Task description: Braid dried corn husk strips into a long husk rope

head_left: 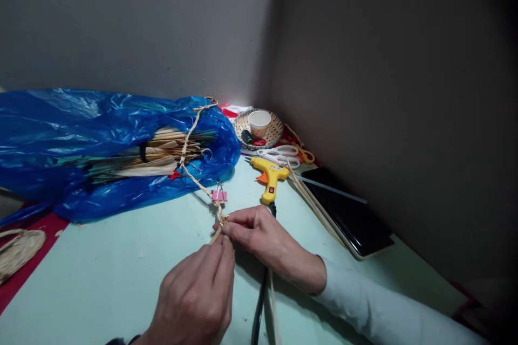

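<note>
The braid [185, 146] was pinched at its near end between the thumb and forefinger of the right hand [269, 240]. A pale strand [216, 234] coming from that end was gripped by the bent, closely pressed fingers of the left hand [196, 288]; its thumb was hidden. The two hands were held close together, the left one nearer and lower, above the table [101, 280].

Just beyond the fingertips, a pink clip [219, 195] was set at the braid. From there the braid was stretched away from the hands and to their left, over a bundle [170, 151] of dry strips lying in a blue bag [121, 118].

Beyond the right hand, a yellow glue gun [275, 173] was laid on its side, its black cable [261, 302] passed beneath that hand. Farther off were placed white scissors [289, 151] and a woven tray [277, 128] holding a cup [259, 121]. To the right of the right hand, a glue stick [335, 190] was rested across a black tablet [348, 213]. Well left of the left hand, a coiled woven piece [22, 253] was partly seen on red cloth [46, 234].
</note>
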### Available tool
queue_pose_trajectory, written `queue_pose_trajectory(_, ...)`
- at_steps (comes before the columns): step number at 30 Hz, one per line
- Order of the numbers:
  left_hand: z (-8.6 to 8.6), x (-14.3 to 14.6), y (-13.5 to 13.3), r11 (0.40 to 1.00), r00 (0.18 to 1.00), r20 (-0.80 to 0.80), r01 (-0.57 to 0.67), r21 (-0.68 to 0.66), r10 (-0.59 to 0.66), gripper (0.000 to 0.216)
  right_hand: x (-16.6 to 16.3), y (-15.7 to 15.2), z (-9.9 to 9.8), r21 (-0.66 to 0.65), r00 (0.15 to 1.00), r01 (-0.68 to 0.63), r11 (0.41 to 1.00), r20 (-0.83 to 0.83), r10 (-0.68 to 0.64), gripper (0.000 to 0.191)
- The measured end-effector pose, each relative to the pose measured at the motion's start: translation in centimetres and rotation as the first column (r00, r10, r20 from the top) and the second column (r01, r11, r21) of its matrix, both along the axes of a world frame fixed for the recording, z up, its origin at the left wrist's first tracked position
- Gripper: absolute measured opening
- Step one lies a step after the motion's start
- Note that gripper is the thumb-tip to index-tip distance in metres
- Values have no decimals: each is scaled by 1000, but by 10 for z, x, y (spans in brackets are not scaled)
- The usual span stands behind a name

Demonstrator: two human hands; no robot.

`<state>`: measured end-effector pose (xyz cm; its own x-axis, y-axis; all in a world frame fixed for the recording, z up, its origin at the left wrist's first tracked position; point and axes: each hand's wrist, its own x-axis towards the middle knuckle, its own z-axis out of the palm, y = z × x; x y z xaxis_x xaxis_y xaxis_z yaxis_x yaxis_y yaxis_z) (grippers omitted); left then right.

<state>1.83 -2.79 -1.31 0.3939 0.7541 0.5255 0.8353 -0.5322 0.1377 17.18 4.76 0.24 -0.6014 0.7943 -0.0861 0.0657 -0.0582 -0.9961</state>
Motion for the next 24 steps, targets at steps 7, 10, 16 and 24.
queue_pose_trajectory(7, 30, -4, 25, 855, 753, 519, -110, -507, 405, 13, -2, -1, -1, -39, 993, 82, 996, -76, -85, 28)
queue_pose_trajectory(10, 28, -3, 39, 614, 514, 657, 284, -737, 551, 19, -2, -1, -4, -24, 994, 16, 1000, -104, -18, 31)
queue_pose_trajectory(16, 12, 0, 46, 458, 344, 671, 524, -718, 657, 25, 4, -5, 0, 301, 977, -16, 953, 206, -48, 31)
queue_pose_trajectory(24, 4, -4, 42, 531, 519, 576, 253, -809, 631, 36, 8, -23, 8, 717, 714, -241, 654, 588, -380, 14)
